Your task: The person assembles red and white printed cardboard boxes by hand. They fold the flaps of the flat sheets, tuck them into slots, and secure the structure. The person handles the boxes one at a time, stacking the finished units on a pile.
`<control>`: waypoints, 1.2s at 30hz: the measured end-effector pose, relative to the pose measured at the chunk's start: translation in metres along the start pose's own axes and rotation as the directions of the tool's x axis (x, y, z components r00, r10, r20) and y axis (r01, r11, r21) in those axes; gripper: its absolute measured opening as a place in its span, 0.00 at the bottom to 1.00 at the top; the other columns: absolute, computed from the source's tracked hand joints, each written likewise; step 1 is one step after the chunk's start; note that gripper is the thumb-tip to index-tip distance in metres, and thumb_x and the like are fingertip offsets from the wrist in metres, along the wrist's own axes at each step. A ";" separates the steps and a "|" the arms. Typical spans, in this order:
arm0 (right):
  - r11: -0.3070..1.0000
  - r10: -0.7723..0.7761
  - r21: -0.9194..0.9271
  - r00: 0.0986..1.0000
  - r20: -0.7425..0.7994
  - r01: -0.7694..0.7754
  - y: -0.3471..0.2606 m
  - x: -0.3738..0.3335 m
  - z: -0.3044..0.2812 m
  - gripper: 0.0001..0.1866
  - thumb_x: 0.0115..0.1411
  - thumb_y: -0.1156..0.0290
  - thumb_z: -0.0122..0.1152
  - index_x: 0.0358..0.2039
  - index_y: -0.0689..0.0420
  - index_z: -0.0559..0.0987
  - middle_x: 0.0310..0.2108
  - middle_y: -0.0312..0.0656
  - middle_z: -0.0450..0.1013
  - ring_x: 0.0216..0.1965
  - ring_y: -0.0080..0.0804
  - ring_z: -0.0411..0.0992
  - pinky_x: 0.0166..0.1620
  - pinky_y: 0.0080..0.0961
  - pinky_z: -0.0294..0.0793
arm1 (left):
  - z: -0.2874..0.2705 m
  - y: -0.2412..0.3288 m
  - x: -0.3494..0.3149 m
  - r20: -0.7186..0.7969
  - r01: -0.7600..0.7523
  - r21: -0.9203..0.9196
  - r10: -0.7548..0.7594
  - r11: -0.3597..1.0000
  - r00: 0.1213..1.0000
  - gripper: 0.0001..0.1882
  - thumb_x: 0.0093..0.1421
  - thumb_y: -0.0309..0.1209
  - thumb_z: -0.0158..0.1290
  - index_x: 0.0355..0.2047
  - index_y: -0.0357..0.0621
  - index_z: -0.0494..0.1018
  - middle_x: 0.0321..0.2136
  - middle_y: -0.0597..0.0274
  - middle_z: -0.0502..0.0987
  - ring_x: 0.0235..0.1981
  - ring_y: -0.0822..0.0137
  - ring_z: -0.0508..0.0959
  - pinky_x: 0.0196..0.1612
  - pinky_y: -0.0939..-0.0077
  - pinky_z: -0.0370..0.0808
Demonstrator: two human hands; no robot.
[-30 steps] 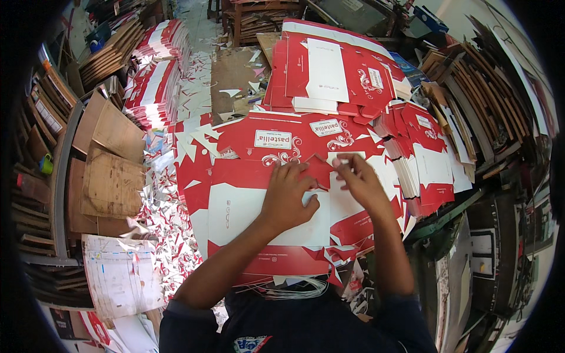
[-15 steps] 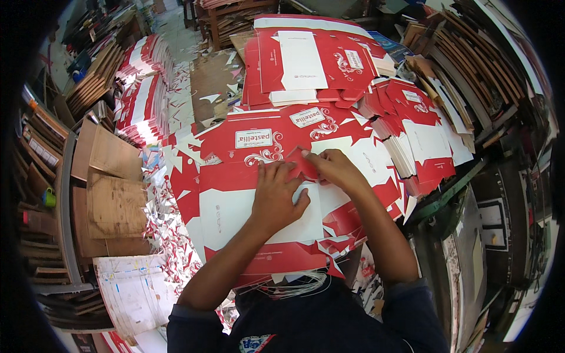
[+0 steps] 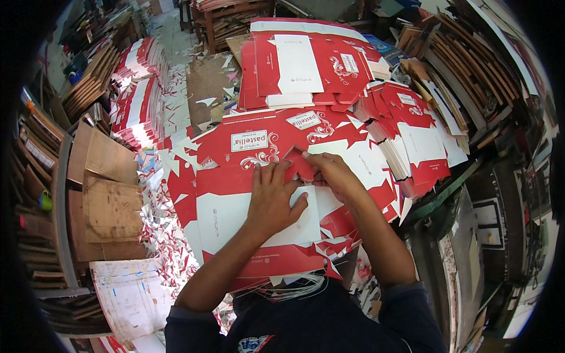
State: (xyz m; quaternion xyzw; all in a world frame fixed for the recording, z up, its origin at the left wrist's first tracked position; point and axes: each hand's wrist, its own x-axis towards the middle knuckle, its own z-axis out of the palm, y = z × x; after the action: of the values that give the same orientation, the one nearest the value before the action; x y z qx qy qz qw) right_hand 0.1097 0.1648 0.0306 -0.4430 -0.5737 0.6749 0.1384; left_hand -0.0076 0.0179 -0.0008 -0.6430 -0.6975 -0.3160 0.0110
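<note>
The sheet (image 3: 232, 209) is red with a white panel; above it, white scrolls (image 3: 259, 157) swirl beside a white label (image 3: 249, 142). The small piece (image 3: 303, 170) is red. The stacks (image 3: 139, 105) show red and white bands. Scraps (image 3: 170, 250) mix red and white. The shirt (image 3: 335, 320) is dark navy, with 1 red, white and blue badge (image 3: 254, 343); the strings (image 3: 297, 288) are white.

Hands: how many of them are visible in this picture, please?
2: the left hand rests on a red-and-white sheet, and the right hand is beside it, at a small red piece. Neither is fully hidden.
</note>
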 end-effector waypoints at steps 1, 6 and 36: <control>1.000 -0.009 0.023 1.000 -0.001 0.009 0.000 -0.001 0.001 0.21 0.59 0.50 0.65 0.33 0.58 0.75 0.28 0.36 0.71 0.31 0.23 0.68 0.38 0.22 0.69 | -0.002 0.000 0.000 0.004 0.002 -0.015 -0.002 1.000 1.000 0.18 0.56 0.42 0.59 0.41 0.45 0.81 0.57 0.48 0.66 0.63 0.46 0.61 0.67 0.37 0.49; 0.995 -0.052 0.085 0.998 0.033 0.050 0.003 -0.004 0.002 0.22 0.59 0.50 0.66 0.36 0.57 0.75 0.30 0.34 0.70 0.34 0.22 0.67 0.40 0.22 0.68 | -0.007 -0.004 0.002 0.023 0.013 -0.075 -0.012 0.997 1.000 0.20 0.52 0.47 0.62 0.41 0.50 0.82 0.58 0.49 0.66 0.64 0.48 0.59 0.68 0.37 0.45; 0.596 -0.366 -0.683 0.900 0.238 0.423 0.018 -0.049 -0.041 0.24 0.52 0.76 0.72 0.50 0.59 0.76 0.35 0.39 0.73 0.34 0.27 0.72 0.40 0.24 0.74 | 0.006 -0.023 -0.003 -0.256 -0.022 -0.389 -0.085 0.921 0.963 0.05 0.51 0.19 0.50 0.29 0.38 0.73 0.38 0.52 0.72 0.43 0.51 0.70 0.47 0.58 0.68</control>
State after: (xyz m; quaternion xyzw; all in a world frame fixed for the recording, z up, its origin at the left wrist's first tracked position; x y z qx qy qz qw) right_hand 0.1742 0.1518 0.0380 -0.2981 -0.8792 0.3633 0.0782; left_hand -0.0255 0.0188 -0.0161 -0.5723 -0.6235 -0.5319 -0.0278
